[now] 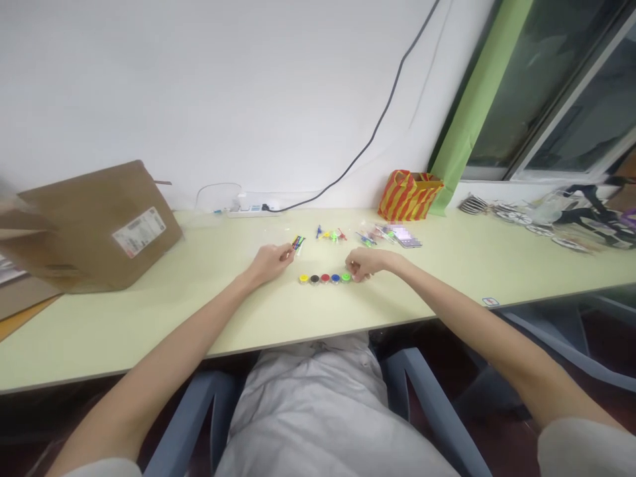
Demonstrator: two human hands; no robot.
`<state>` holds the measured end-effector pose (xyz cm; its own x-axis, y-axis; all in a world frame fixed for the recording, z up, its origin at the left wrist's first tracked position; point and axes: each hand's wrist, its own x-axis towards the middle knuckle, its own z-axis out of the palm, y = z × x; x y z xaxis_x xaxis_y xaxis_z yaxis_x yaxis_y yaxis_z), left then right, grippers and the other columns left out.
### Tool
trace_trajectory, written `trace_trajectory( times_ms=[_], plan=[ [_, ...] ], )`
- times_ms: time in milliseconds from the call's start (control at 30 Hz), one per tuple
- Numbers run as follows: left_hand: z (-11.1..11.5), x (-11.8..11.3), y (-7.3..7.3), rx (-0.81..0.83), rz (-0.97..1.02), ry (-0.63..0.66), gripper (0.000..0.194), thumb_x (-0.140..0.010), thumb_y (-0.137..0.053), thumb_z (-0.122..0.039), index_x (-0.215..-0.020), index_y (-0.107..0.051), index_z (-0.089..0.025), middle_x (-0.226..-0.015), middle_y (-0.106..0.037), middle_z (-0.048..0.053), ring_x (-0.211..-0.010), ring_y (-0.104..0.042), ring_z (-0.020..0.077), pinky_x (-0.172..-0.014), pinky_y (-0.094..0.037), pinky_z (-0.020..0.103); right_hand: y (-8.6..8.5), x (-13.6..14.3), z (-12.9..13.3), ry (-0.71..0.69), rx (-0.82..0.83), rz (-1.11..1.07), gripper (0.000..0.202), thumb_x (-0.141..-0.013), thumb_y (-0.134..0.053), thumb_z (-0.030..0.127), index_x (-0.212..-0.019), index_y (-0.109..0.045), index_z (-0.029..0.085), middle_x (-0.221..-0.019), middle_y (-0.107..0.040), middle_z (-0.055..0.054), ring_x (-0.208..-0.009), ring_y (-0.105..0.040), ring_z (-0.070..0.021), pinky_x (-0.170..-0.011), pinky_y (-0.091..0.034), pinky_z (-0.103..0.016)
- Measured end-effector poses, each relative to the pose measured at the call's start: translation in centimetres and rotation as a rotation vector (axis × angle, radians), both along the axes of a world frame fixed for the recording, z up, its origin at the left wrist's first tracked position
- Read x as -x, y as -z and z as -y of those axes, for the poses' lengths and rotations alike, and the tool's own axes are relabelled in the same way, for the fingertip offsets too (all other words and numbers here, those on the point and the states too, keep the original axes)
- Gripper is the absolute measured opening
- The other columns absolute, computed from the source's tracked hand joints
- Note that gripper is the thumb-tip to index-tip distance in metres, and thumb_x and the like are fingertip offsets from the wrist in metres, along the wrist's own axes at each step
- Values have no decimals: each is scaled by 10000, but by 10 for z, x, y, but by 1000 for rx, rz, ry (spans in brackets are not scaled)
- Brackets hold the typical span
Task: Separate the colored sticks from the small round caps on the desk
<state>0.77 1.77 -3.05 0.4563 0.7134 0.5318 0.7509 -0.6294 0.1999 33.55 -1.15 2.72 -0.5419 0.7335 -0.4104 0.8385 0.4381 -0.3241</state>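
A row of several small round pots with coloured lids stands on the table in front of me: yellow [304, 279], black [315, 280], red [325, 278], blue [336, 279] and green [346, 277]. To the left of the row, my left hand [272, 262] pinches a small bundle of thin coloured sticks [298, 243], their ends pointing up and right. At the row's right end, my right hand [366, 262] is closed beside the green-lidded pot. Its fingertips point down, and what they hold, if anything, is too small to make out.
Small colourful plastic pieces [332, 235] lie behind the pots, with another pile [370, 238] near a phone-like slab [405, 236]. A striped bag [410, 196], a power strip [246, 211] and a cardboard box [99, 232] stand along the wall. Striped discs [511, 213] lie right.
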Motion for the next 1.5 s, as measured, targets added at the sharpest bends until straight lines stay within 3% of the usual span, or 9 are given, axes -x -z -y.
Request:
trace_trajectory(
  times_ms=[100, 267, 333, 533, 700, 933, 1100, 1300, 1500],
  plan=[
    [4, 0, -2, 11, 1, -6, 226, -952, -473, -342, -850, -642, -233, -548, -571, -21, -518, -551, 166, -587, -332, 274, -9, -12, -34, -19, 169, -102, 252, -802, -736, 306, -987, -717, 137, -862, -754, -66, -683, -672, -154, -616, -479, -233],
    [6, 3, -2, 2, -19, -17, 224, -956, -479, -336, -859, -647, -224, -595, -611, -8, -544, -573, 167, -592, -340, 267, -9, 7, -88, 99, -498, -95, 295, -870, -639, 157, -1158, -701, 139, -1073, -751, -93, -857, -686, -159, -735, -484, -221],
    [6, 4, -1, -1, -29, -14, 218, -954, -481, -325, -862, -650, -223, -604, -618, -7, -550, -579, 167, -595, -343, 264, 0, 23, -98, 108, -623, -41, 371, -843, -624, 77, -1200, -692, 153, -1171, -726, -113, -990, -676, -193, -795, -478, -237],
    [7, 3, -1, 10, -36, -13, 237, -964, -471, -338, -864, -653, -224, -583, -603, -10, -539, -567, 168, -593, -329, 267, 30, 51, -106, 24, -650, 14, 274, -846, -566, 26, -1021, -749, 131, -1146, -718, -175, -1102, -646, -258, -896, -444, -279],
    [5, 1, 1, 42, -10, -7, 221, -956, -489, -332, -878, -663, -219, -608, -614, -6, -553, -559, 161, -610, -333, 270, 35, 48, -109, -7, -657, 4, 323, -870, -514, 18, -1077, -743, 114, -1181, -714, -180, -1129, -632, -259, -941, -430, -291],
    [6, 0, 2, -14, 3, 36, 223, -948, -500, -329, -845, -659, -211, -583, -581, -16, -516, -522, 146, -583, -323, 270, 28, 44, -94, 123, -839, -483, 302, -950, -466, 132, -1100, -728, 144, -1136, -746, -137, -1066, -677, -242, -971, -470, -341],
    [10, -3, -1, 28, 22, 22, 294, -986, -463, -365, -857, -676, -208, -592, -591, -11, -533, -534, 149, -593, -339, 269, 35, 53, -66, 372, -742, -1037, 283, -908, -542, 220, -1141, -688, 150, -1018, -768, -108, -899, -731, -222, -864, -569, -374],
    [15, -11, -7, 170, 197, 9, 438, -1025, -400, -505, -1293, -607, -227, -753, -691, -6, -691, -634, 166, -683, -443, 267, 45, 97, -14, 93, -654, -1210, 253, -955, -547, 316, -1082, -740, 214, -1089, -765, -79, -1009, -724, -219, -963, -571, -399],
    [11, -9, -5, 201, 272, 123, 333, -1001, -463, -448, -1208, -608, -231, -1013, -720, 39, -869, -661, 178, -775, -507, 295, 48, 118, 8, -70, -647, -1219, 295, -994, -516, 345, -1204, -693, 238, -1189, -726, -89, -1128, -682, -231, -1020, -549, -434]
  ],
)
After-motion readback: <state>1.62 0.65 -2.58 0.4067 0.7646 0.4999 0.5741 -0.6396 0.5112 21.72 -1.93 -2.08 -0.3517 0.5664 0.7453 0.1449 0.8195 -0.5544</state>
